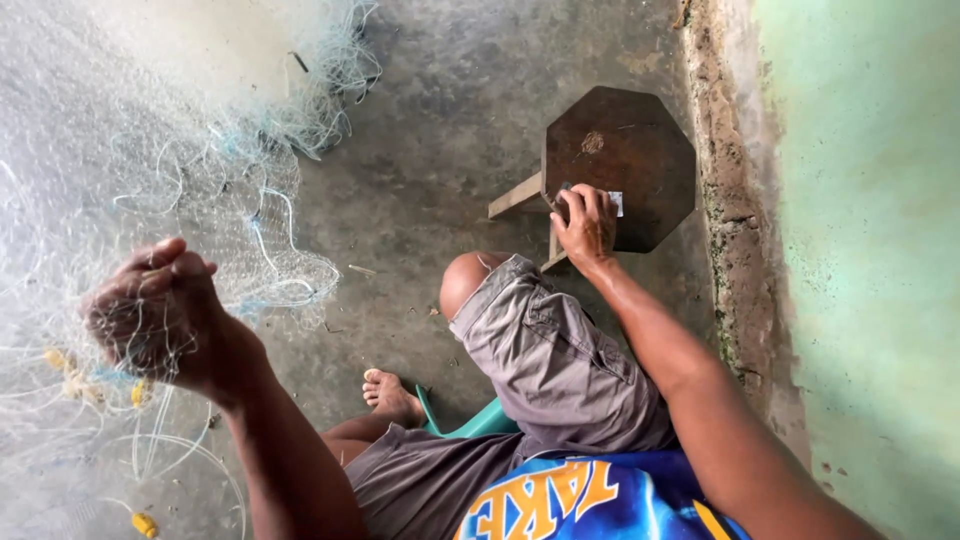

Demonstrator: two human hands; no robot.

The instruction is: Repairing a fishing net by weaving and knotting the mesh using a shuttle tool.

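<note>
Gathering fishing net (pixel 150 150) — left hand (pixel 150 315) fisted on bunched mesh for tension; right hand (pixel 588 222) fingers curled, pinching a small white object (pixel 616 203) on octagonal wooden stool (pixel 640 150).

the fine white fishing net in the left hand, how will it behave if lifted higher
The fine white fishing net looks floppy, bunching in the left hand. Probably light, being thin mesh. Its loose cords and small yellow floats may snag or tangle.

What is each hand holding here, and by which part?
Left hand grips a bunched fold of fishing net. Right hand rests on the stool; what its fingers hold cannot be told.
</note>
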